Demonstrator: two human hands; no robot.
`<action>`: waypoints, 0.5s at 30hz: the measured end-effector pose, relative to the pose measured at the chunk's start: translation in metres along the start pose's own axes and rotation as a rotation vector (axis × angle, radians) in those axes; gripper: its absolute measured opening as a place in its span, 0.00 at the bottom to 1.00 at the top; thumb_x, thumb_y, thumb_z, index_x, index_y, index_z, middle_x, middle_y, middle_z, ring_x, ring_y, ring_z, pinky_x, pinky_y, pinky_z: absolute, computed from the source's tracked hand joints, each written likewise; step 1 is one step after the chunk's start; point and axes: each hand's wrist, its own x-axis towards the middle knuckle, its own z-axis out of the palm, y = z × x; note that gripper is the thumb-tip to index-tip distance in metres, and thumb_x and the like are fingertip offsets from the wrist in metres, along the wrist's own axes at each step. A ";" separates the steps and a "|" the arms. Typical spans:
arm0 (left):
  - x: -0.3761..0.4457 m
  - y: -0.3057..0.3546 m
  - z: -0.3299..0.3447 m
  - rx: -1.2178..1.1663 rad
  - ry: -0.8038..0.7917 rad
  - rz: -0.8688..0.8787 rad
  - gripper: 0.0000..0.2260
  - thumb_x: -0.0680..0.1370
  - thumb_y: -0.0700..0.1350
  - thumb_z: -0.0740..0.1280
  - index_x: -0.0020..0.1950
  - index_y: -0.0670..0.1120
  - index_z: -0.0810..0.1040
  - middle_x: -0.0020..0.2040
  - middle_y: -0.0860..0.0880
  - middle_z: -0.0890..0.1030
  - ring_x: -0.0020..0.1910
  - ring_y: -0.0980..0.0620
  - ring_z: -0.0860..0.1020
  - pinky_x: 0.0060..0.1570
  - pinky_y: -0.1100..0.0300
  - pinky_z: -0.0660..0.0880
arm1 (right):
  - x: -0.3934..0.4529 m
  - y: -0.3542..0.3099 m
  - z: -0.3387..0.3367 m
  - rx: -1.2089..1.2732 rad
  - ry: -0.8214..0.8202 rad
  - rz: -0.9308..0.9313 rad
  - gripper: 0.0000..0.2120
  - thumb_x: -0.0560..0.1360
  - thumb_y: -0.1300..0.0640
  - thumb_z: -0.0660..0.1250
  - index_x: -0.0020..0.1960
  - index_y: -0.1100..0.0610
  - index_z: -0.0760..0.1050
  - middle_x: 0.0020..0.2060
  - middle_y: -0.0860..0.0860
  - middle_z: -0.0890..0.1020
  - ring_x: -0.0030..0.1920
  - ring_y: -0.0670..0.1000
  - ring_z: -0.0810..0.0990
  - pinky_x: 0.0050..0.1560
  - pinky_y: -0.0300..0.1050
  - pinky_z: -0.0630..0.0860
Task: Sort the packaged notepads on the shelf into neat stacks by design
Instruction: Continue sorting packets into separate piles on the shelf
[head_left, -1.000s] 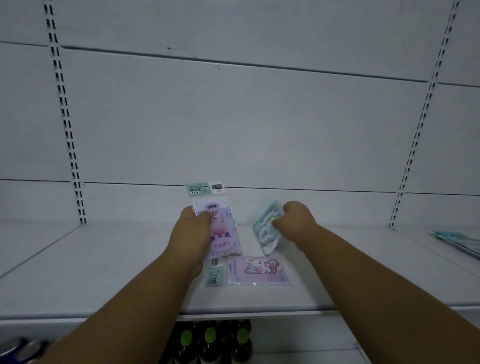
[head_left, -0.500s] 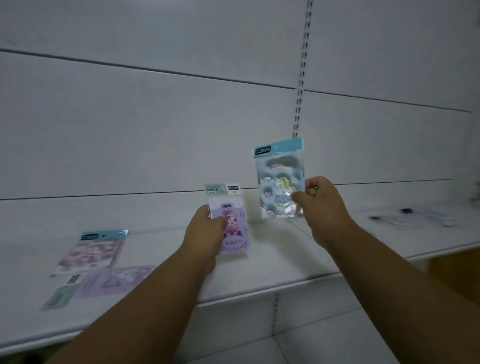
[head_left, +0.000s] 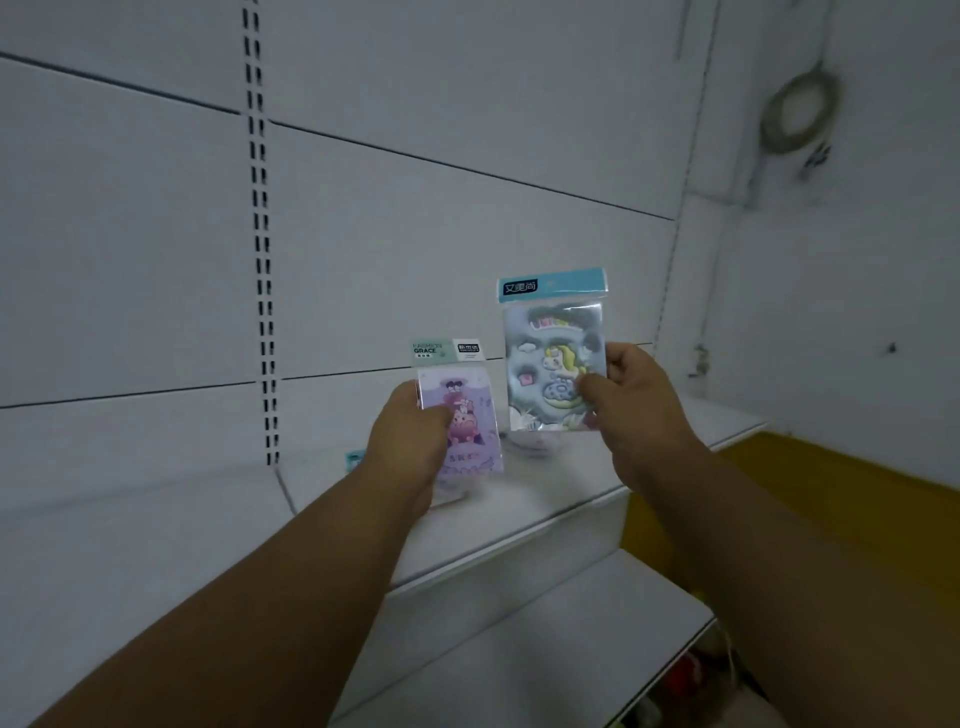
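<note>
Your left hand is gripping the purple notepad pack upright, your right hand is pinching the taller blue unicorn pack just beside it, both over the shelf

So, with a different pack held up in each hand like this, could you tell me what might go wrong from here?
1. The right hand pinches the blue unicorn pack only at its lower right corner, so the glossy wrapper could slip or swing.
2. The left hand covers much of the purple pack, so its design could be misjudged and stacked wrongly.
3. Both packs are held above the white shelf near its front edge; a dropped one might fall to the lower shelf.
</note>
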 end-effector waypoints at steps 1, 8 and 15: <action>0.012 -0.004 0.014 0.012 -0.005 0.008 0.13 0.79 0.37 0.61 0.59 0.48 0.80 0.51 0.44 0.85 0.45 0.43 0.86 0.46 0.40 0.82 | 0.012 0.007 -0.006 -0.005 0.003 0.001 0.07 0.78 0.64 0.65 0.55 0.57 0.75 0.47 0.52 0.85 0.43 0.48 0.86 0.38 0.41 0.82; 0.074 -0.021 0.067 0.080 0.008 -0.040 0.14 0.79 0.35 0.60 0.47 0.52 0.79 0.44 0.49 0.85 0.41 0.47 0.85 0.41 0.50 0.83 | 0.087 0.049 -0.020 -0.002 -0.039 0.057 0.06 0.77 0.65 0.66 0.53 0.58 0.76 0.43 0.49 0.84 0.37 0.46 0.86 0.34 0.38 0.82; 0.076 -0.015 0.048 0.117 0.208 -0.087 0.14 0.78 0.34 0.60 0.54 0.48 0.80 0.47 0.44 0.85 0.43 0.43 0.86 0.43 0.40 0.83 | 0.124 0.075 0.007 0.048 -0.211 0.060 0.08 0.75 0.65 0.66 0.53 0.58 0.77 0.44 0.53 0.84 0.33 0.46 0.83 0.27 0.37 0.74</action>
